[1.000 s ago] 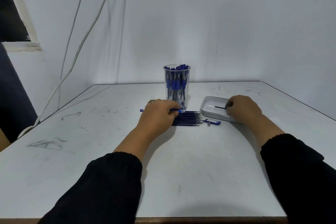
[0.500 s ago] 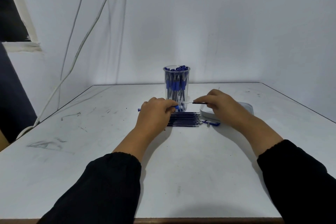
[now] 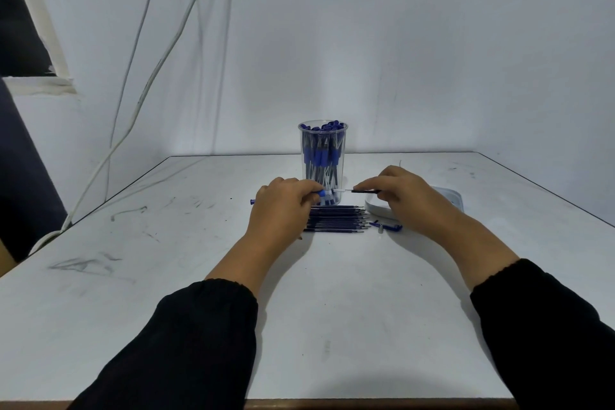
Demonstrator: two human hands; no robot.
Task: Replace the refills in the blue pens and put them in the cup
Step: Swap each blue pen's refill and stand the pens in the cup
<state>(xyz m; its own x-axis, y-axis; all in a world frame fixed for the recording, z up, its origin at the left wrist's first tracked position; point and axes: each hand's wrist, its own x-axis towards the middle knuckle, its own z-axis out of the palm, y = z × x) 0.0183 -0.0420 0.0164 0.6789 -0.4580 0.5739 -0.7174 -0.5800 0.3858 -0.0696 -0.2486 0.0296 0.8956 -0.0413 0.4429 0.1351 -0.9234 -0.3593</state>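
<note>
My left hand (image 3: 283, 210) grips a blue pen barrel (image 3: 322, 193) just in front of the clear cup (image 3: 322, 156), which is full of blue pens. My right hand (image 3: 402, 196) pinches a thin dark refill (image 3: 361, 191), whose tip points at the barrel's open end. A row of several dark refills (image 3: 336, 219) lies on the white table (image 3: 332, 309) under and between my hands. A loose blue pen cap and tip (image 3: 387, 227) lie to the right of that row.
A shallow white tray (image 3: 447, 200) sits behind my right hand, partly hidden by it. White cables (image 3: 133, 116) hang down the wall at the left and run past the table's left edge. The wall stands close behind the cup.
My right hand left the tray with a refill and brought it leftward to the pen barrel. My left hand lifted the barrel slightly off the refill row.
</note>
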